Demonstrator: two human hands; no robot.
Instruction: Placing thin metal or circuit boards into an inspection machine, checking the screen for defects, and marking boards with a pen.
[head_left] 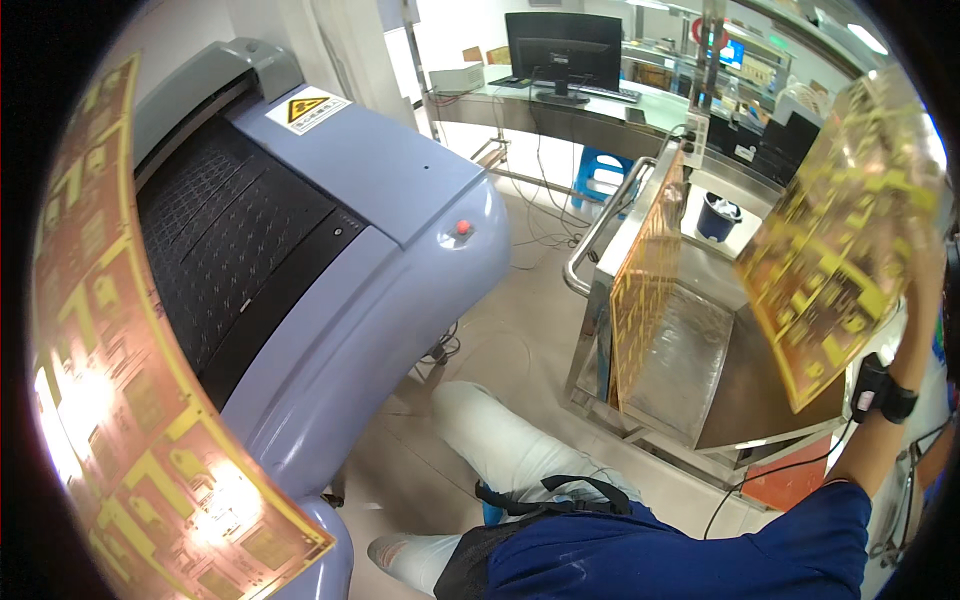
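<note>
A large copper-and-yellow printed circuit panel (pixel 150 400) fills the left side of the view, its long edge in front of a lavender-blue machine (pixel 400 275) and bright glare on its lower part; the left hand is out of view, so I cannot tell how its fingers stand. On the other side, the right arm reaches up from a dark blue short sleeve (pixel 810 540), with a black wrist strap (pixel 890 395) and a thin cord running down from it. The right hand (pixel 928 265) is at the outer edge of a second circuit panel (pixel 835 235), which is tilted and blurred above a stainless steel cart (pixel 760 385); its fingers are too hidden and blurred to tell whether they grip. A third circuit panel (pixel 648 285) stands nearly upright along the cart's left side, beside the curved tubular handle (pixel 610 225). The machine has a black slotted bed (pixel 240 225), a red button (pixel 463 228) and a yellow warning label (pixel 307 109). Farther back, a worktop (pixel 470 105) carries a black monitor (pixel 563 50) and a keyboard (pixel 612 93), with a blue stool (pixel 600 175) below it. A dark blue bin (pixel 717 220) with white contents shows near the cart's far end.
</note>
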